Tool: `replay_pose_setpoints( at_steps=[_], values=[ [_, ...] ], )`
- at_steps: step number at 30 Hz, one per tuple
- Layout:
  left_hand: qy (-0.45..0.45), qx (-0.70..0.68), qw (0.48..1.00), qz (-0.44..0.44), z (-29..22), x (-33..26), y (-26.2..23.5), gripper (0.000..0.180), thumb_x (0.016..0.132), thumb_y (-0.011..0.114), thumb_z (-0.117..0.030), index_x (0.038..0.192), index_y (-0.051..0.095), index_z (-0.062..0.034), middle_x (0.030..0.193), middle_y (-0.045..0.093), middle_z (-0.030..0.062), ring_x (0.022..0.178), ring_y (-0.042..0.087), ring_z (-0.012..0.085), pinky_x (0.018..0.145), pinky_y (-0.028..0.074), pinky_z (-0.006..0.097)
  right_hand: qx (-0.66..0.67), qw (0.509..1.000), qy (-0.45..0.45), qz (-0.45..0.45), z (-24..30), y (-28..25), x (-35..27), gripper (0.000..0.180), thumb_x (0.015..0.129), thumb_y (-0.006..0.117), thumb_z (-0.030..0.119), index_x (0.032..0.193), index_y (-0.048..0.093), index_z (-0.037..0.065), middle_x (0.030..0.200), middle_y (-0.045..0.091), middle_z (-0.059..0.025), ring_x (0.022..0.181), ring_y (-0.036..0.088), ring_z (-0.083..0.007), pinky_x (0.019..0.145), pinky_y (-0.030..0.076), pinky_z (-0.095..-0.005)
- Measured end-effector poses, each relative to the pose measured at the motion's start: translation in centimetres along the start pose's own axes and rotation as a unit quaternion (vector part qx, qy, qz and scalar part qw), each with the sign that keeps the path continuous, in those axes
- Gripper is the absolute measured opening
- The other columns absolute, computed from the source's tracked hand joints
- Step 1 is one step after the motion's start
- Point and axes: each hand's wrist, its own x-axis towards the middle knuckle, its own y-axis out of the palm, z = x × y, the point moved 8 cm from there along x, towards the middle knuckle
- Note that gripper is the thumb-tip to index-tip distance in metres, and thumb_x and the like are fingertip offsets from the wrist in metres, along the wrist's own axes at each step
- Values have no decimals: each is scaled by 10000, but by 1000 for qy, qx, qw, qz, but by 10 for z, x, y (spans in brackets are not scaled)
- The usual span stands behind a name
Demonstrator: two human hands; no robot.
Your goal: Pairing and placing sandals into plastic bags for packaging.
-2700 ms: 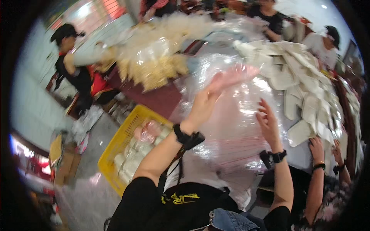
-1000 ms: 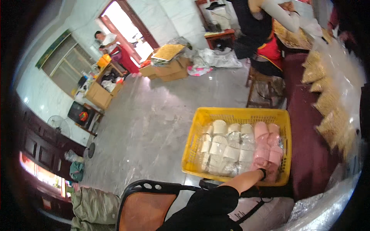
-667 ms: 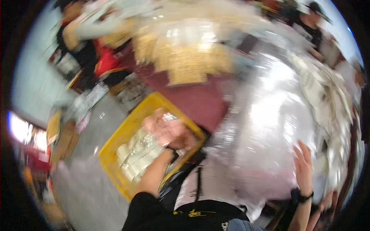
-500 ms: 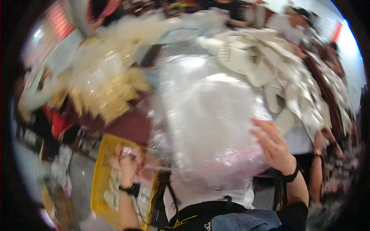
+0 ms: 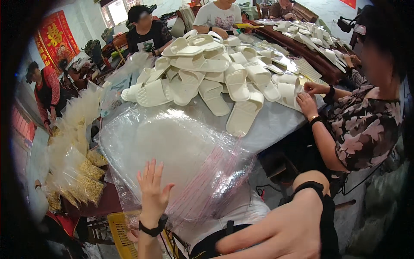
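My left hand (image 5: 152,187) lies with fingers spread on a stack of clear plastic bags (image 5: 172,142) with pink strips along one side. The stack rests on the near part of the table and reaches over its edge towards my lap. Close to the camera at the lower edge, my right hand (image 5: 280,222) looks large and holds nothing that I can see. At least one finger stretches to the left, apart from the others; some fingertips are cut off by the picture's edge. Beyond the bags is a heap of white slippers (image 5: 211,73).
Filled clear bags with yellowish contents (image 5: 88,181) lie at the left. A yellow crate (image 5: 118,233) stands below the table's left edge. On the right, a co-worker's hands (image 5: 308,103) hold a white slipper. Other people sit beyond the heap.
The view has swung, bringing the slippers to the middle. My left hand has left the yellow crate and now rests on the bags. My right hand has come off them, towards the camera.
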Motion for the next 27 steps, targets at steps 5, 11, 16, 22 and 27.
replay_pose_setpoints(
  at_steps=[5,11,16,22,27],
  values=[
    [-37,80,992,95,5,20,56,721,938,646,-430,1576,370,-241,1691,168,142,1522,127,490,1075,113,815,12,975,108,-192,-26,-60,-53,174,922,604,68,917,726,-56,979,752,-207,834,746,-304,731,553,-358],
    [-60,65,989,119,20,6,76,705,951,585,-512,1576,363,-275,1690,152,151,1507,111,533,1073,66,830,-247,788,553,-114,-302,-99,-260,543,886,735,283,1406,605,198,1489,426,-337,1309,486,-513,1103,388,-560],
    [-75,43,988,129,25,9,81,702,958,521,-588,1576,360,-297,1695,149,134,1515,96,522,1081,31,823,-203,692,685,-105,-392,-110,-316,556,898,689,421,1431,565,324,1397,488,-273,1336,408,-523,1046,299,-751],
    [-136,68,977,149,41,-5,72,710,955,525,-599,1578,355,-305,1696,151,125,1532,68,491,1097,15,806,-205,690,675,-161,-532,-69,-359,463,866,678,402,1306,658,261,1328,549,-223,1324,395,-464,1056,246,-730],
    [-52,-3,992,118,7,29,101,686,939,573,-557,1553,412,-296,1686,179,123,1530,78,483,1095,12,804,-316,686,531,-383,-516,-170,-464,306,919,581,317,1131,620,99,1136,593,-128,1075,532,-326,872,422,-553]
  ],
)
